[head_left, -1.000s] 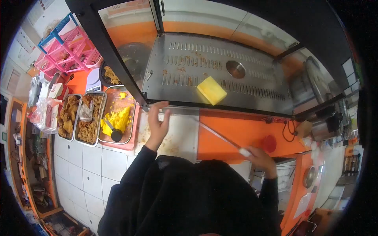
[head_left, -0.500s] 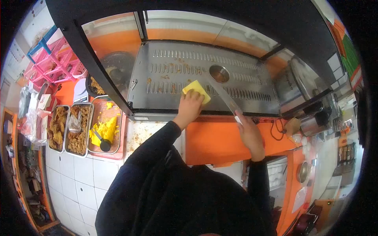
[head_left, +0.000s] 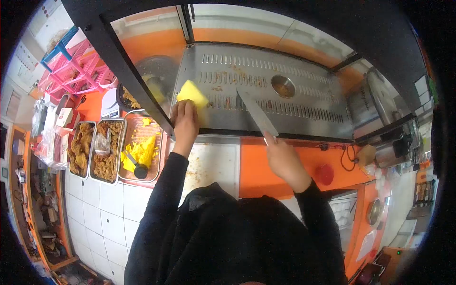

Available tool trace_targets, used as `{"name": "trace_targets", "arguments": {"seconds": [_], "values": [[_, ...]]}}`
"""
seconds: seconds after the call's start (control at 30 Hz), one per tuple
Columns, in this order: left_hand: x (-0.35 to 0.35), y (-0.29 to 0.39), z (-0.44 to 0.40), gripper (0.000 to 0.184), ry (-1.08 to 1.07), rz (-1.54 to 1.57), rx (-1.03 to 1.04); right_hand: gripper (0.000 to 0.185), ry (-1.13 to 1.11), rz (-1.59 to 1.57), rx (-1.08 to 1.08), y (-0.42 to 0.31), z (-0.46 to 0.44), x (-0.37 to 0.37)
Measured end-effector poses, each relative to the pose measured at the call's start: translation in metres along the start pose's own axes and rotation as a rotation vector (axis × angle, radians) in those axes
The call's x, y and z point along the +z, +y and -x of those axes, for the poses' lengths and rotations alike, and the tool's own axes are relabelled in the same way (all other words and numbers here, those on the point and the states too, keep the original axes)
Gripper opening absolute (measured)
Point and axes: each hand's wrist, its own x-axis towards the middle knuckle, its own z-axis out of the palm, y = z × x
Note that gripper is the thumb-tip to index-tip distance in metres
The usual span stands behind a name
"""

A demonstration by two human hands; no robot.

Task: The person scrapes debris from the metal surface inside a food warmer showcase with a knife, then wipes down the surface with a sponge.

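Note:
My left hand (head_left: 186, 121) is closed on a yellow sponge (head_left: 192, 94) at the left front of the slotted metal floor (head_left: 223, 54) of a glass-sided cabinet. In my right hand (head_left: 286, 164) is a knife (head_left: 258, 114); its wide blade points up and left over the slots. Brown crumbs (head_left: 228, 77) lie scattered across the slotted floor. A small round metal cup (head_left: 283, 87) containing some brown residue stands on that floor, beyond the blade.
To the left stand two trays of fried pieces (head_left: 81, 149) (head_left: 108, 164) and a tray with yellow food (head_left: 141, 154) and a black scoop (head_left: 140, 171). Black cabinet posts (head_left: 137, 78) rise near my left hand. A crumb-strewn white board (head_left: 209, 166) lies in front.
My left hand has moved left with the sponge, to the cabinet's left front. The knife has shifted left and toward me, away from the cup. The camera view has shifted a little.

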Motion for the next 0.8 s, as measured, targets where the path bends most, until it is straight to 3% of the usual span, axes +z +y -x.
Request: {"name": "trace_targets", "arguments": {"seconds": [0.07,0.27,0.8], "values": [[0.005,0.001,0.003,0.012,0.033,0.050,-0.040,0.045,-0.073,0.014,0.063,-0.017,0.005,-0.015],[0.015,-0.006,0.009,0.018,0.112,0.046,-0.146,0.045,-0.009,0.046,0.042,-0.036,-0.018,-0.008],[0.015,-0.006,0.011,0.011,0.102,0.056,-0.125,0.045,0.038,0.000,0.042,-0.042,-0.057,-0.011]]}}
